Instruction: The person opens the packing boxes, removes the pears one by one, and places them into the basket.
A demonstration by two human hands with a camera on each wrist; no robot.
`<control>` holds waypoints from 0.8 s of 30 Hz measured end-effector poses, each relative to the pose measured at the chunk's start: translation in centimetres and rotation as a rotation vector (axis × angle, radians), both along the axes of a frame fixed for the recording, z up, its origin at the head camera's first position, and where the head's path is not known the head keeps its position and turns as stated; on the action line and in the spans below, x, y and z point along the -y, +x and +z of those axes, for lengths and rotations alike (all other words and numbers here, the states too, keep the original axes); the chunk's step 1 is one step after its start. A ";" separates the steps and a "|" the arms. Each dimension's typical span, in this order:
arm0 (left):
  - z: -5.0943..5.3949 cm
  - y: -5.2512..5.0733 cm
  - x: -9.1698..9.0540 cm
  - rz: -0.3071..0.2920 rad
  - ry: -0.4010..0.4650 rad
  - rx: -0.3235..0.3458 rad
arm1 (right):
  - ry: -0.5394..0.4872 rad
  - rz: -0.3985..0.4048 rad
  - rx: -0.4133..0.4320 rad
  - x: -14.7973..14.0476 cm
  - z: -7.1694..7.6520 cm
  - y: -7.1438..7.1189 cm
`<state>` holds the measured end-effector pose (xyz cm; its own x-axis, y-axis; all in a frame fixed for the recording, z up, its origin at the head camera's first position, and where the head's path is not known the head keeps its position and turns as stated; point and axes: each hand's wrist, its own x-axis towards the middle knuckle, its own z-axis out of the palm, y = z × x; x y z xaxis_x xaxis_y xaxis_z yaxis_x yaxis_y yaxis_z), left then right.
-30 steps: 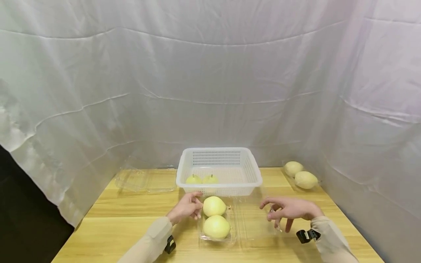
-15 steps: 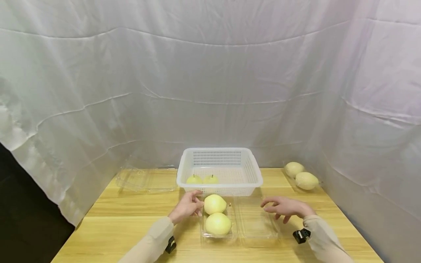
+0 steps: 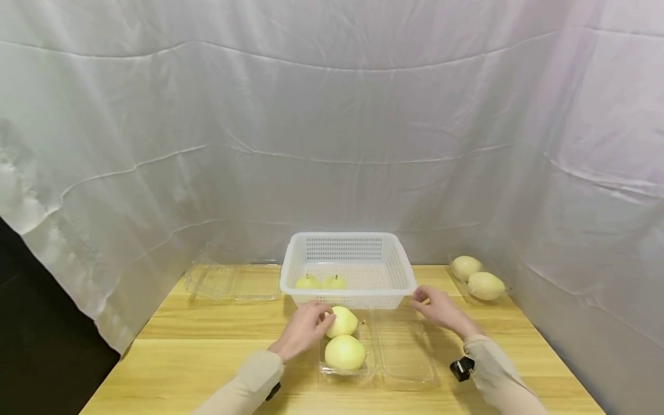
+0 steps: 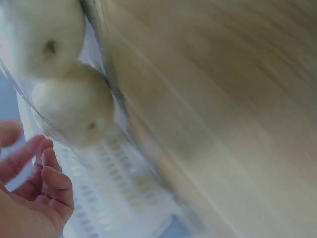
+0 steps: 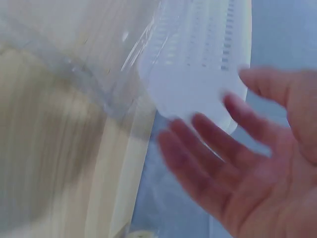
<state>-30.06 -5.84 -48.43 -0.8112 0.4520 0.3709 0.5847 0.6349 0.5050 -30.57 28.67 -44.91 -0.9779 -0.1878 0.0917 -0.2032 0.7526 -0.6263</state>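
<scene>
Sleeves: two beige sleeves reach in over the desk from its near side, a small black device at each wrist.
Open box: a clear plastic box lies unfolded toward the desk's near side, about midway between its left and right edges; its second half lies flat on the right.
Pears in the box: the near pear and the far pear sit close together in the left half, stems toward the right.
Left hand: the left hand is at the far pear's left side, partly covering it; fingers loosely bent, contact cannot be told.
Right hand: the right hand is by the flat half's far right corner, near the basket; fingers relaxed and apart, blurred in the wrist view.
Basket: a white basket stands at the middle of the desk's far edge, two upright pears in its near left part.
Far left corner: clear packaging lies open.
Far right corner: two packed pears lie in clear plastic.
Backdrop: a pale curtain hangs behind the far edge.
</scene>
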 end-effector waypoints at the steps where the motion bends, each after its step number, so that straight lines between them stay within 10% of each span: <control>1: 0.1 0.3 -0.2 -0.018 -0.034 -0.028 | 0.004 -0.027 -0.070 0.2 0.0 -0.3; 8: 0.7 2.5 -1.8 -0.164 -0.320 -0.179 | 0.107 -0.009 -0.389 1.9 -0.7 -2.0; 13: 0.4 3.7 -2.5 -0.114 -0.470 -0.251 | 0.158 0.086 -0.419 3.2 -1.4 -2.4; 24: 0.7 4.7 -3.6 -0.024 -0.538 -0.166 | 0.186 0.036 -0.387 3.9 -1.7 -2.4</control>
